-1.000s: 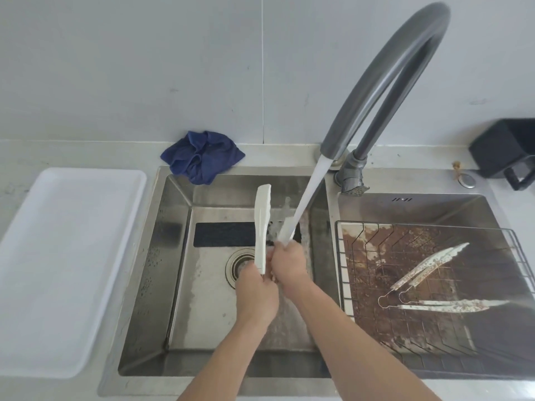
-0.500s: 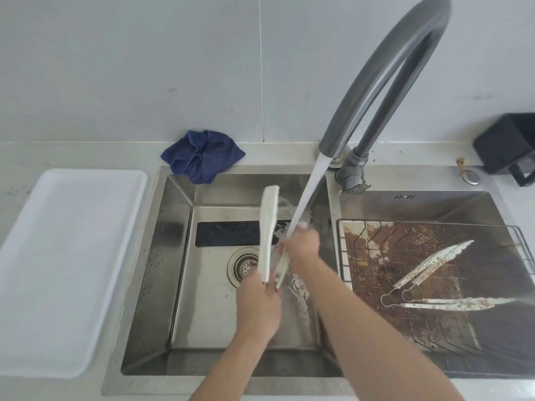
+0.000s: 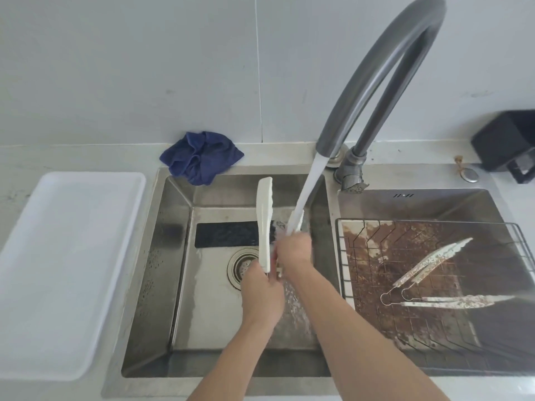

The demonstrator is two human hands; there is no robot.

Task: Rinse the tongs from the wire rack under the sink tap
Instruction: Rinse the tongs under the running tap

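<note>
White plastic tongs (image 3: 265, 224) stand upright over the left sink basin (image 3: 176, 285), their two arms spread apart. My left hand (image 3: 262, 293) grips them at the hinge end. My right hand (image 3: 293, 250) is wrapped around the right arm of the tongs, right under the water stream (image 3: 311, 183) that falls from the tall grey tap (image 3: 376, 70). Two soiled metal tongs (image 3: 428, 263) lie on the dirty wire rack (image 3: 344, 273) in the right basin.
A white tray (image 3: 58, 270) lies on the counter at the left. A crumpled blue cloth (image 3: 201, 160) sits behind the left basin. A black box (image 3: 506, 146) stands at the back right. The drain (image 3: 241, 267) is left of my hands.
My right hand slid up the right arm of the white tongs toward the stream and has stayed there. The tongs rose slightly. My left hand kept its grip.
</note>
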